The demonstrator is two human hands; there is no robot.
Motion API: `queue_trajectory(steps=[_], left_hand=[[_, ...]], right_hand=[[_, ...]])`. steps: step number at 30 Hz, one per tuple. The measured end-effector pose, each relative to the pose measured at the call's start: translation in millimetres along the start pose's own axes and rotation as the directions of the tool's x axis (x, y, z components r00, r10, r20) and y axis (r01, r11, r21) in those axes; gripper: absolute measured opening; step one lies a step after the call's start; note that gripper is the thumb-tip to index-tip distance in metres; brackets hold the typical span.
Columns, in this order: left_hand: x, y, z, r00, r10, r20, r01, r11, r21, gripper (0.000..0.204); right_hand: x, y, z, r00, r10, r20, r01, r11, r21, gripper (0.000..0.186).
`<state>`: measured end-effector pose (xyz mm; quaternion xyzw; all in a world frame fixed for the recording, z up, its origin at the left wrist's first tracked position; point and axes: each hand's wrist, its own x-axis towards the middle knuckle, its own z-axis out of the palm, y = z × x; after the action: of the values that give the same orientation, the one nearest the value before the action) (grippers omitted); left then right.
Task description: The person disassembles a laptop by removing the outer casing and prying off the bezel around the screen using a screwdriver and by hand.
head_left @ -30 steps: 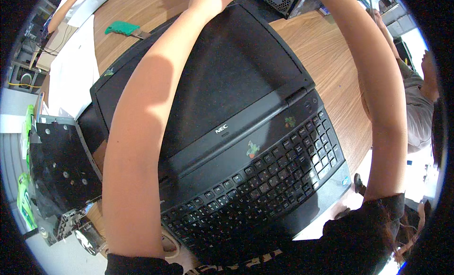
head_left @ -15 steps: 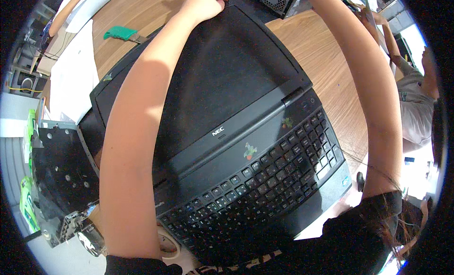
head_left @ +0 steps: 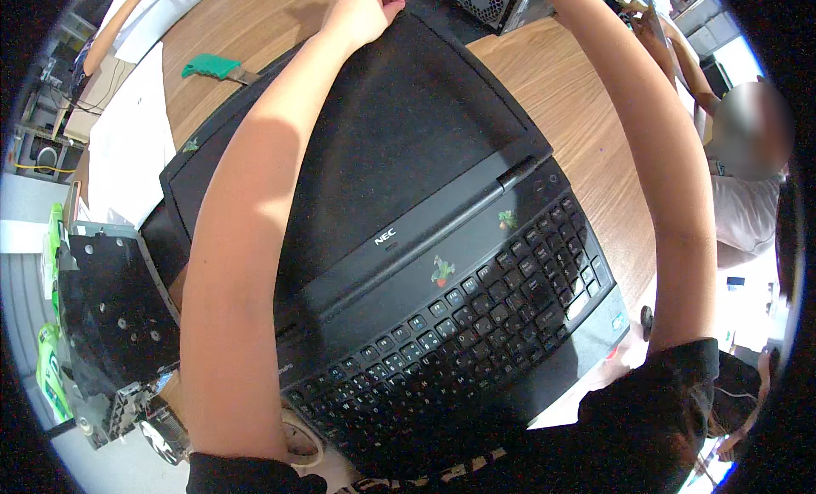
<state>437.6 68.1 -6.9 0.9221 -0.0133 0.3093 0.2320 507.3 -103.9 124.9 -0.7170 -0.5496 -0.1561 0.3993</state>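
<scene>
- At about half past eight, a black metal panel (head_left: 98,286) dotted with round fixings stands beside the laptop's left edge, seemingly set aside so that the middle of the table can take the machine.
- Toward ten o'clock, white paper (head_left: 127,167) lies beyond the panel, probably just left out of the working area.
- Between ten and eleven, a green-handled tool (head_left: 210,66) rests with its metal end against or just beside the lid; the handle points outward, perhaps for easy picking up.
- At twelve, the left hand (head_left: 361,18) is at the lid's far edge, fingers curled and partly closed; the picture's rim cuts in there, so I cannot tell whether they pinch anything.
- In the centre, the laptop (head_left: 425,213) lies open, lid laid well back and keyboard toward the person, which likely leaves the lid's far edge within reach.
- Just past twelve, a computer case (head_left: 484,5) with a round fan grille sits beyond the lid.
- Toward two, the right forearm (head_left: 667,162) reaches up outside the laptop's right side, apparently to get past the lid; the right hand is out of view, its opening and hold unknown.
</scene>
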Motion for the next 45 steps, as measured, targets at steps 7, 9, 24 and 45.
queue_trajectory(steps=[7,9,24,45], left_hand=[[1.5,10.3,-2.3,0.998,0.000,0.056,-0.009,0.987,0.161,0.012],[4.9,13.4,-6.7,0.984,-0.056,0.171,0.022,0.980,0.197,0.018],[26.0,31.5,-50.3,0.949,-0.241,0.204,0.241,0.970,0.022,0.025],[-449.2,259.3,-302.4,0.670,-0.709,0.220,0.735,0.676,-0.056,0.014]], right_hand=[[-5.9,-7.9,-21.3,0.998,-0.044,-0.054,0.042,0.999,-0.028,0.021],[-12.1,-6.1,-25.8,0.997,0.012,-0.073,-0.008,0.998,0.055,0.021],[-107.4,-27.5,-95.0,0.935,0.295,-0.199,-0.219,0.918,0.331,0.025],[-214.2,-6.7,-136.9,0.856,0.517,-0.004,-0.333,0.557,0.761,0.031]])
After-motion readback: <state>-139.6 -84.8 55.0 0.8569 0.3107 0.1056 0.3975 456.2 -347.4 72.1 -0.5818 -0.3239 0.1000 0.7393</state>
